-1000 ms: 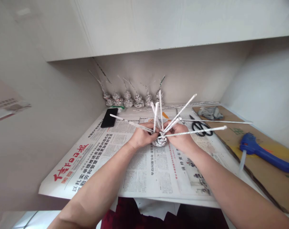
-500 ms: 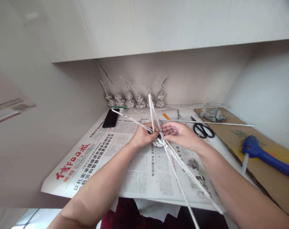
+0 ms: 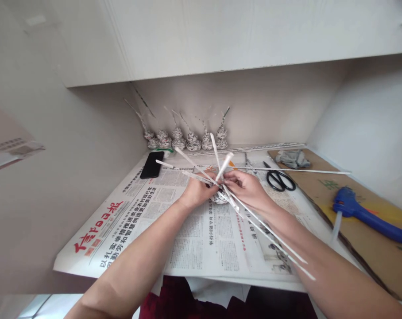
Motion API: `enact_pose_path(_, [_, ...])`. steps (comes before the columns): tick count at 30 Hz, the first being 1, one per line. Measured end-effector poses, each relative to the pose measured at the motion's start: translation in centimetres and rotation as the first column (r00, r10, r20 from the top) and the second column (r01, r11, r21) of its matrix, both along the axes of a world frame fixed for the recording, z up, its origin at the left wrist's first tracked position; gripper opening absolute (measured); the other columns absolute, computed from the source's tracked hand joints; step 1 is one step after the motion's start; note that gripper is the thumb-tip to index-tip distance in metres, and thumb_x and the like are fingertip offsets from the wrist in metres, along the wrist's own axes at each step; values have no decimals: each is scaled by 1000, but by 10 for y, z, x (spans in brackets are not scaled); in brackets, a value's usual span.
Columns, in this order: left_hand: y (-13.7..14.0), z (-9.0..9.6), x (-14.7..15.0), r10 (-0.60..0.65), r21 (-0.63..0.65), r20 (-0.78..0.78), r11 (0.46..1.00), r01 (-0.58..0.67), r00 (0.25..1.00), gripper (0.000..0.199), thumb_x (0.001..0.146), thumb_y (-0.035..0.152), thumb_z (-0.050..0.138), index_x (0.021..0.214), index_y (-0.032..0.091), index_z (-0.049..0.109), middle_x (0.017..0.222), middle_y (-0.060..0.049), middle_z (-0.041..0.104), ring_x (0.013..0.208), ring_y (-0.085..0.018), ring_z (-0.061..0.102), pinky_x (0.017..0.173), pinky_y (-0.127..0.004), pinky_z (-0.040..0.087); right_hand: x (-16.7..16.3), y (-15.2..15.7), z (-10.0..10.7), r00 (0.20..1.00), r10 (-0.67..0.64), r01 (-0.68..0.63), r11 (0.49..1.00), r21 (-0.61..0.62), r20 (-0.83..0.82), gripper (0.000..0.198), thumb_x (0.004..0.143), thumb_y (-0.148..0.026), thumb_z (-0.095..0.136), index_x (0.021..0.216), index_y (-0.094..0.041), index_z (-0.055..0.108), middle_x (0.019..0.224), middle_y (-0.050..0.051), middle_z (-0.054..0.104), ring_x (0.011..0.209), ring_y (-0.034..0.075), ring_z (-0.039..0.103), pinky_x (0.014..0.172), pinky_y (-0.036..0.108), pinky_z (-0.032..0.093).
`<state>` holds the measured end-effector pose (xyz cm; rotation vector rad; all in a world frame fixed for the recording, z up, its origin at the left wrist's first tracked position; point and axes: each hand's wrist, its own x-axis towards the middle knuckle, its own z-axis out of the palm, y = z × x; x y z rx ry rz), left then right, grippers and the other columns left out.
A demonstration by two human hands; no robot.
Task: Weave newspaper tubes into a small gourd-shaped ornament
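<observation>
A small woven piece of rolled newspaper sits between my hands over the newspaper sheet. Several long paper strips fan out from it, some toward me on the right, others up and to the left. My left hand is closed on the left side of the piece, thumb pressed at its top. On the opposite side my right hand pinches at the strips, fingers bent together. The fingertips partly hide the upper part of the weave.
Several finished gourd-shaped paper weavings line the back wall. A black phone lies left. Black-handled scissors, loose paper rods, a crumpled grey cloth and a blue glue gun on cardboard are right.
My right hand's fingers have closed in on the strips. One strip now slants up-left and another points up short toward me; fewer reach toward my lap. The view has shifted slightly.
</observation>
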<state>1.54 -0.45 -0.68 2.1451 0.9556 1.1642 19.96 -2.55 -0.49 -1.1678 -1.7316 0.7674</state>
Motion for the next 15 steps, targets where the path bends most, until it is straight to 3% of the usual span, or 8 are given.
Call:
enact_pose_path(9, [-7,9,2,-55,97,-8,994,55,998,8,75,11,63,73,16,68,78,-4,71,74,-15,65,72,-27,51,0,2,-2,999,-36,34,997,68,39,10,80,-27,56,83,-21,63,73,0,68,64,15,61,61,26,46])
enact_pose_path(15, [-8,14,-2,-60,143,-119,987,77,991,11,76,10,62,72,17,70,74,-5,70,74,-16,64,72,-28,50,-4,-8,7,996,-45,37,995,95,78,10,81,-24,54,79,-21,63,65,-2,62,62,14,57,60,24,41])
